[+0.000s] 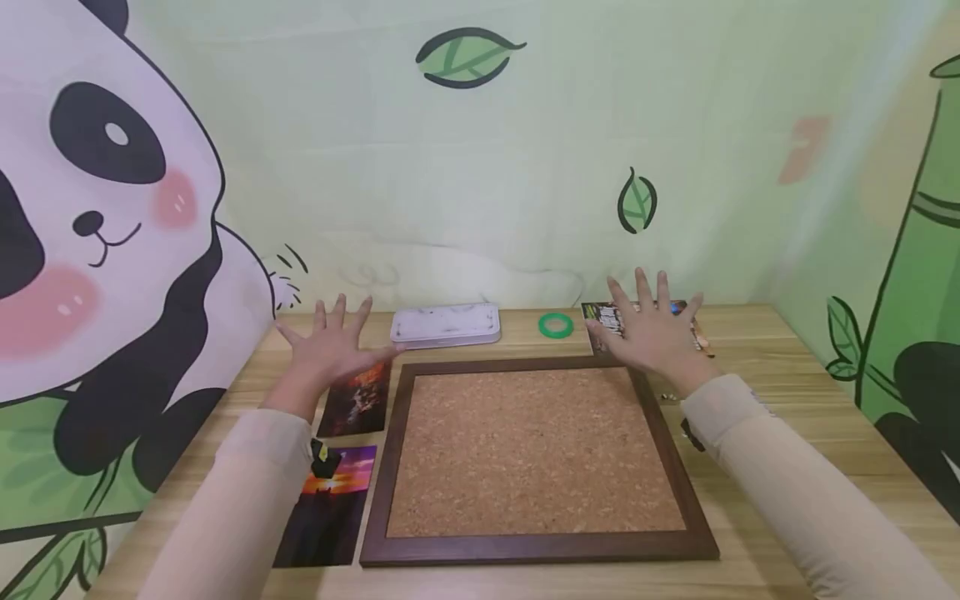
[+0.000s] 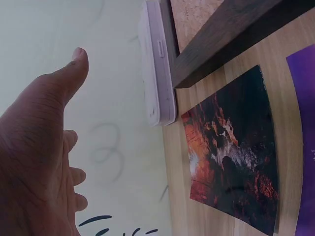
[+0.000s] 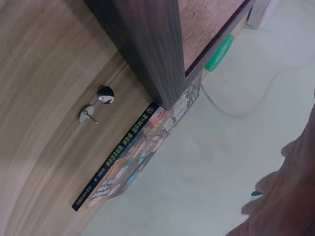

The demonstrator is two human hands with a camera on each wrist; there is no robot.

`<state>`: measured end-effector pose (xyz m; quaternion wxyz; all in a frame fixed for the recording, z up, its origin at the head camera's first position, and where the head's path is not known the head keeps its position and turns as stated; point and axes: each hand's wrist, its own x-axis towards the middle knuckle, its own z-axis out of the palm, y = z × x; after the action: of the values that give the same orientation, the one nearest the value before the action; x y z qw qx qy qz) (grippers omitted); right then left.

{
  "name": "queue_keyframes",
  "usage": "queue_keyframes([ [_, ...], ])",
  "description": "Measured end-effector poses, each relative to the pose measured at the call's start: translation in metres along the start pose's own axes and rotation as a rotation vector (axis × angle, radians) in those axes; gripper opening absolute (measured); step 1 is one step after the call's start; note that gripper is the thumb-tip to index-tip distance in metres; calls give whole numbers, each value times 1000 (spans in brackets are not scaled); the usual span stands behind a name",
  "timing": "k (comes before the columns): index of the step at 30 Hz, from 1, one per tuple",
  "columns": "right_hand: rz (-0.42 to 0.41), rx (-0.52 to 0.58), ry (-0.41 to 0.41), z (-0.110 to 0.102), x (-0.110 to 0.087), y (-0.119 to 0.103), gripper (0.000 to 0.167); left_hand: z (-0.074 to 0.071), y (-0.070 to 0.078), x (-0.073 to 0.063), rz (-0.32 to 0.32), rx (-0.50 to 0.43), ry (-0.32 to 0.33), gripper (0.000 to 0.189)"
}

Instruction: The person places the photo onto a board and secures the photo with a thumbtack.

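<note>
Both hands are raised above the table with fingers spread, holding nothing. My left hand (image 1: 328, 348) hovers over the far left corner of a framed cork board (image 1: 532, 454), near a dark red photo print (image 1: 358, 398). A second print with a purple and orange sunset (image 1: 330, 517) lies nearer, partly behind the left sleeve. My right hand (image 1: 654, 333) is over the board's far right corner and overlaps a thick book (image 1: 600, 317) in the head view. Beside the board in the right wrist view lie two thumbtacks, one a shiny round-headed tack (image 3: 105, 94), the other a pale tack (image 3: 87, 114) with its pin up.
A white tin case (image 1: 446, 323) stands at the back of the wooden table (image 1: 780, 400), by the wall. To its right lies a roll of green tape (image 1: 556, 325). A cloth backdrop with a panda (image 1: 135, 192) hangs behind and to the left.
</note>
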<state>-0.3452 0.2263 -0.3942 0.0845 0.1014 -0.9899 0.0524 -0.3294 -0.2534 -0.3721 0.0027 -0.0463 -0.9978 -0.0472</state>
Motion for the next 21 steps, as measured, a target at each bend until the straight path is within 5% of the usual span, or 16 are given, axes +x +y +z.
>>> queue_keyframes([
  [7,-37,80,2,0,-6,12,88,4,-11,0,-36,-62,-3,111],
  [12,-142,188,26,-2,-17,32,57,10,-25,-6,-99,-182,-67,88],
  [16,-185,327,-89,-5,-31,52,35,16,-36,-9,-145,-268,-135,81],
  [21,-202,405,-248,1,-50,74,30,28,-46,-14,-219,-386,-222,88],
])
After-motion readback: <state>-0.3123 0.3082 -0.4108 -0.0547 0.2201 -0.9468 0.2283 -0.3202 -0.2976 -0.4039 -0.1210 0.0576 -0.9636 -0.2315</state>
